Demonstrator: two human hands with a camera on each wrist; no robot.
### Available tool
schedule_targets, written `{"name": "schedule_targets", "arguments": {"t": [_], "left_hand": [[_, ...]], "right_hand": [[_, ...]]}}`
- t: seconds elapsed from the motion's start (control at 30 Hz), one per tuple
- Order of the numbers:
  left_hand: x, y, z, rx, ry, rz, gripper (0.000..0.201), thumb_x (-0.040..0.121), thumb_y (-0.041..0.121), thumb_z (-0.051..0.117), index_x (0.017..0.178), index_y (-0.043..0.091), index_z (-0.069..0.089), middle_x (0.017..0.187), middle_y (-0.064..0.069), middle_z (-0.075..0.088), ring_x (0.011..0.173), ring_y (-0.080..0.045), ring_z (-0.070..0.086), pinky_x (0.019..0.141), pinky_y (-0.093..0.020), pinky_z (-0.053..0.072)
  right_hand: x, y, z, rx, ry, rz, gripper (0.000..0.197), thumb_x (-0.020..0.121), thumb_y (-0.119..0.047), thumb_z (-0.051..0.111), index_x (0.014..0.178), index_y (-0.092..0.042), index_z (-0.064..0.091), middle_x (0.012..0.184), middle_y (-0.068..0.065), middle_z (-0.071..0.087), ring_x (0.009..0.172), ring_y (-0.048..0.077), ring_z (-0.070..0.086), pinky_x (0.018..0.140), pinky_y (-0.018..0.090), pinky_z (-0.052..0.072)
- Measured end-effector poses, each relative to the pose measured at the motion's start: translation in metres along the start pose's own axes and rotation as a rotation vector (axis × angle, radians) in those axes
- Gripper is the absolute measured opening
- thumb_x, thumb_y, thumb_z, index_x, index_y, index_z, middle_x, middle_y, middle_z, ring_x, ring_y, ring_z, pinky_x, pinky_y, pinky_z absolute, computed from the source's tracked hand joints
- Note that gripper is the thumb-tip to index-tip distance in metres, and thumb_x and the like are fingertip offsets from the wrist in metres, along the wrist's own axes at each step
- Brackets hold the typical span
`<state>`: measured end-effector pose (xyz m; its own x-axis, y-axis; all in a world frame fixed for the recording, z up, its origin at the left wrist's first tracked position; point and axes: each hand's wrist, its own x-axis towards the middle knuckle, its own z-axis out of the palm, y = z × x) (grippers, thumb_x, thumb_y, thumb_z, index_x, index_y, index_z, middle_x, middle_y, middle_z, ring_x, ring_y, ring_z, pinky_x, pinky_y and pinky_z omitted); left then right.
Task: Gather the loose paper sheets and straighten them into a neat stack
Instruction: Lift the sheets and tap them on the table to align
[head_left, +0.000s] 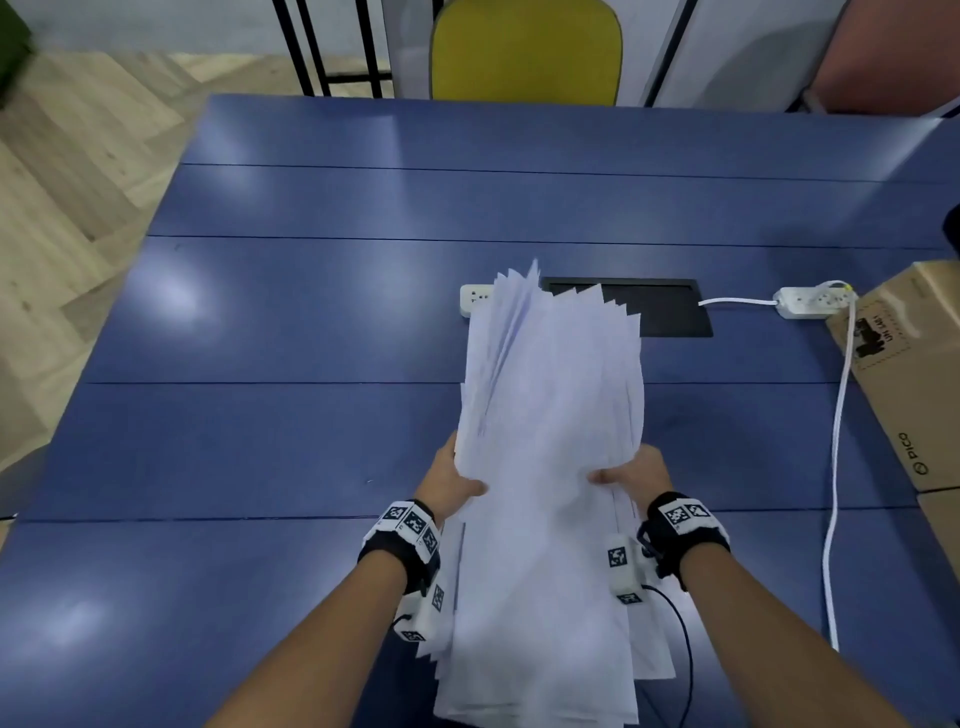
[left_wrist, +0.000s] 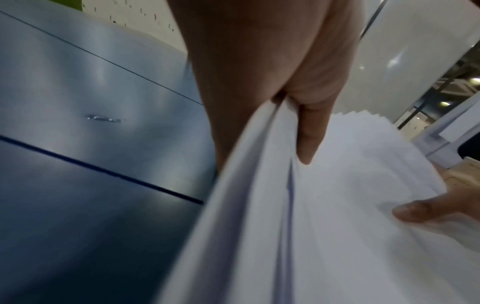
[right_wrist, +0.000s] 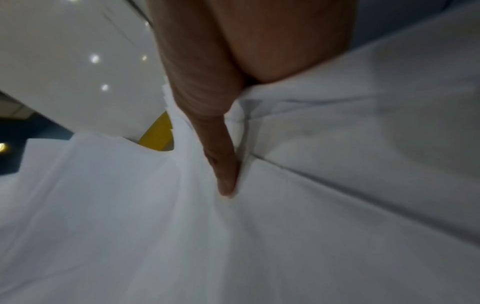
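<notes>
A thick bundle of white paper sheets (head_left: 550, 415) is held up over the blue table (head_left: 260, 415), its far corners fanned out unevenly. My left hand (head_left: 457, 480) grips its left edge, thumb on top, which the left wrist view shows pressed onto the paper sheets (left_wrist: 337, 205) by the left hand (left_wrist: 298, 115). My right hand (head_left: 631, 475) grips the right edge, and its thumb lies on the paper sheets (right_wrist: 130, 205) under the right hand (right_wrist: 221, 133). The fingers under the bundle are hidden. More sheets (head_left: 649, 639) lie flat on the table below.
A black cable slot (head_left: 665, 312) sits in the table behind the paper. White power strips (head_left: 813, 302) lie beside it, with a white cord (head_left: 836, 467) running toward me. A cardboard box (head_left: 914, 374) stands at the right edge. A yellow chair (head_left: 524, 52) is beyond the table.
</notes>
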<state>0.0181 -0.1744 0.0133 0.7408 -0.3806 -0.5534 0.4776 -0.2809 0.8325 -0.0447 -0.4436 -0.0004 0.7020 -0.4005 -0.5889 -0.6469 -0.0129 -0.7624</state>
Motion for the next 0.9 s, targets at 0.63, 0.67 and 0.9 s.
{"name": "schedule_targets", "arguments": {"t": [0.63, 0.67, 0.9], "left_hand": [[-0.009, 0.026, -0.011, -0.084, 0.116, -0.017, 0.046, 0.072, -0.007, 0.075, 0.113, 0.012, 0.062, 0.108, -0.004, 0.070, 0.103, -0.022, 0.067, 0.097, -0.042, 0.051], [-0.013, 0.037, -0.012, -0.070, 0.152, 0.025, 0.045, 0.074, -0.006, 0.074, 0.115, 0.009, 0.062, 0.105, -0.002, 0.070, 0.099, -0.019, 0.068, 0.093, -0.038, 0.053], [-0.053, 0.140, -0.014, -0.131, 0.408, 0.459, 0.025, 0.083, -0.002, 0.068, 0.108, 0.001, 0.063, 0.093, 0.002, 0.069, 0.077, 0.003, 0.067, 0.069, -0.007, 0.052]], "right_hand": [[-0.019, -0.055, -0.009, 0.070, 0.001, -0.170, 0.037, 0.063, 0.007, 0.084, 0.096, -0.001, 0.068, 0.098, 0.018, 0.073, 0.086, 0.030, 0.072, 0.076, 0.040, 0.061], [-0.025, -0.066, -0.007, 0.063, 0.045, -0.203, 0.032, 0.065, 0.007, 0.082, 0.091, -0.004, 0.068, 0.094, 0.015, 0.073, 0.080, 0.025, 0.072, 0.077, 0.039, 0.061], [-0.088, -0.162, -0.011, 0.263, 0.254, -0.609, 0.019, 0.073, -0.001, 0.079, 0.079, -0.015, 0.067, 0.078, -0.003, 0.071, 0.072, 0.006, 0.071, 0.068, 0.027, 0.059]]}}
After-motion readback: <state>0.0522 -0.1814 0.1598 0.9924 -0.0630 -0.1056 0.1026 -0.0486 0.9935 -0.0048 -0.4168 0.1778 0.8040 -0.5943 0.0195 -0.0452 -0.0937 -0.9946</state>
